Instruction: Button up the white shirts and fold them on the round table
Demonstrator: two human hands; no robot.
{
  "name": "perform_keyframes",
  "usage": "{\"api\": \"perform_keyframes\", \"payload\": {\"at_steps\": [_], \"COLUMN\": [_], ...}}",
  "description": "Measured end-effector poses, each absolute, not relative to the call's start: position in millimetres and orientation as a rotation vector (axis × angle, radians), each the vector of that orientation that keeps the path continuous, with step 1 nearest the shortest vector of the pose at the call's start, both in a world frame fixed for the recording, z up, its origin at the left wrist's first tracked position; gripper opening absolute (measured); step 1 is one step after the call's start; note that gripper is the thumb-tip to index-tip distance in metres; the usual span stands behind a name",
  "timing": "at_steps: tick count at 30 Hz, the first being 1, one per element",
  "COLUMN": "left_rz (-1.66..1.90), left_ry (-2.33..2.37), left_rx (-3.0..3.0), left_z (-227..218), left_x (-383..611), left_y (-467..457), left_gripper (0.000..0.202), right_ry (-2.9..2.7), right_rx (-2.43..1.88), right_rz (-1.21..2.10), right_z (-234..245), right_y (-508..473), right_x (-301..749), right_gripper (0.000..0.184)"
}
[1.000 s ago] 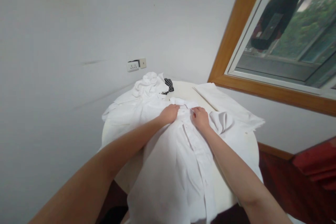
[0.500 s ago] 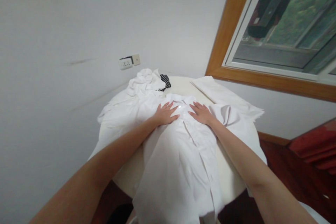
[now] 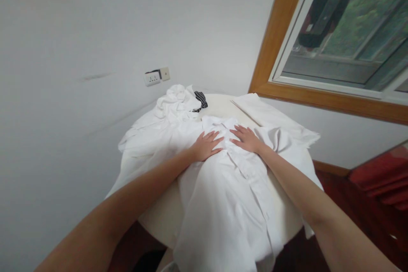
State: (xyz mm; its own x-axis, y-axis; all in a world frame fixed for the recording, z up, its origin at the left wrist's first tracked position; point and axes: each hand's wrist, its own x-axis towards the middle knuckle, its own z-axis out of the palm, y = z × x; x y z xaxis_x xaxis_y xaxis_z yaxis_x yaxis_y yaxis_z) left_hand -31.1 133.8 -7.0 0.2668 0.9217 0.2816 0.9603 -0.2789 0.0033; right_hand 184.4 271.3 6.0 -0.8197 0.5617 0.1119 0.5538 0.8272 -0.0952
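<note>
A white button-up shirt (image 3: pixel 229 204) lies spread over a round cream table (image 3: pixel 162 216), its collar end toward the wall and its lower part hanging over the near edge. My left hand (image 3: pixel 205 146) rests flat on the shirt's upper left front, fingers spread. On the other side of the button line, my right hand (image 3: pixel 246 139) lies flat with fingers apart, just below the collar. Neither hand grips the cloth. Wrinkles run through the fabric below both hands.
Crumpled white cloth (image 3: pixel 177 100) sits at the table's back left, beside a black striped piece of fabric (image 3: pixel 200 100). Folded white cloth (image 3: pixel 270 112) lies at the back right. Behind are a wall with a socket (image 3: pixel 152 78) and a wood-framed window (image 3: pixel 318 95).
My left hand has slid slightly toward me and to the right across the shirt. My right hand has barely moved. The shirt's hanging lower part has shifted to the right.
</note>
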Motion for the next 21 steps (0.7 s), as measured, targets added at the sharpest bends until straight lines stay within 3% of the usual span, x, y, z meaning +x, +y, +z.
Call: {"api": "perform_keyframes", "payload": {"at_steps": [10,16,21], "left_rz": [-0.432,-0.502,-0.591], "left_ry": [-1.586,-1.617,-1.619], "left_rx": [-2.513,-2.621,-2.706], "left_z": [6,0,10], "left_x": [-27,-31,-30], "left_y": [103,108,105], "left_gripper": [0.051,0.051,0.043], "right_ry": [-2.857,-2.727,-2.571], "right_rx": [-0.984,-0.954,-1.21], "right_rz": [0.113,-0.028,-0.086], "right_z": [8,30,37], "right_y": [280,263,254], "right_x": [175,151,113], "right_gripper": [0.063,0.037,0.039]}}
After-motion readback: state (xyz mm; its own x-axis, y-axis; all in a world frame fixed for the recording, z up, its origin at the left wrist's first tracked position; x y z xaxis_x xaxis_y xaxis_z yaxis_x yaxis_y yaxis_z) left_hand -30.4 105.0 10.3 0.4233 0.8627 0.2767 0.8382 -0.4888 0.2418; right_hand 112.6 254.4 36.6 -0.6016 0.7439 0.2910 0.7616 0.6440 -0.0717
